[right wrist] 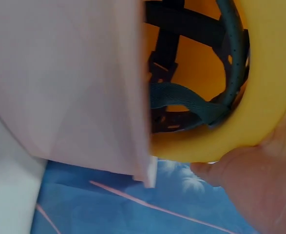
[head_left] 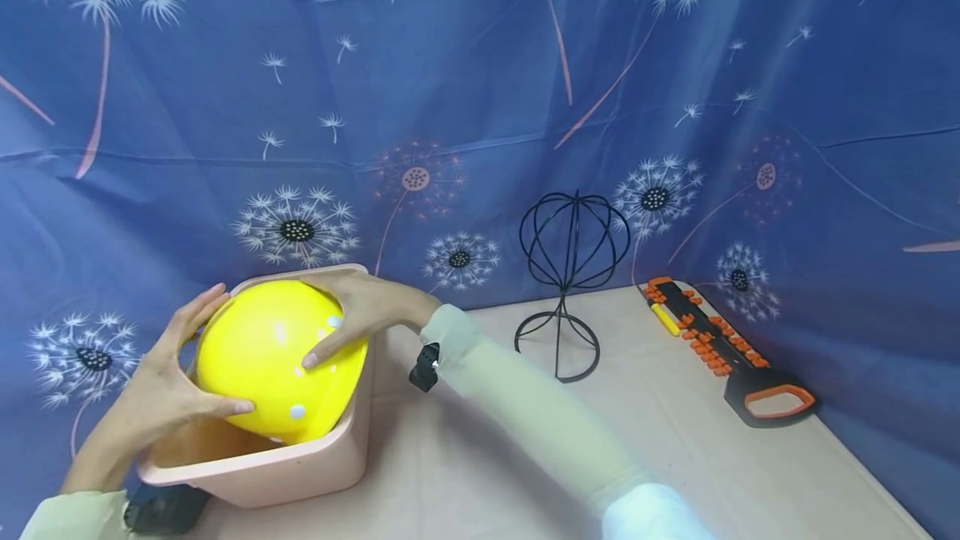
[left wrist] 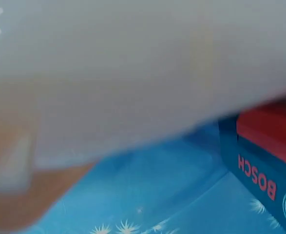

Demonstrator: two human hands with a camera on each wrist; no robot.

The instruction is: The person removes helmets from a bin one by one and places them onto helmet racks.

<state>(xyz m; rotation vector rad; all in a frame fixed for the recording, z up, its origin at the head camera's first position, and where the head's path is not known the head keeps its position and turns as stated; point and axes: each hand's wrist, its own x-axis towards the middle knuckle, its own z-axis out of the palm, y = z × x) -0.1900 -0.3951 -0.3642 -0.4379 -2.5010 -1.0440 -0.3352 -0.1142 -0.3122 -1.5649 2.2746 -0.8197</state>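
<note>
A yellow hard hat [head_left: 281,361] is tilted in the mouth of a pale pink bin [head_left: 300,473], partly above its rim. My right hand [head_left: 367,307] grips the hat's right side, thumb across the shell and fingers largely hidden behind it. The left hand [head_left: 161,382] holds the opposite side with thumb and fingers spread round the crown. In the right wrist view the inside of the hard hat [right wrist: 274,63] shows dark straps [right wrist: 181,95], with the right hand [right wrist: 259,185] at the brim. A blurred pale surface fills much of the left wrist view.
A black wire stand [head_left: 562,290] with a round cage top stands near the back of the table [head_left: 465,473]. Farther right lies a black and orange tool rack [head_left: 712,340] with a yellow-handled piece. A Bosch box [left wrist: 259,161] appears in the left wrist view. Blue dandelion-print cloth [head_left: 480,107] hangs behind.
</note>
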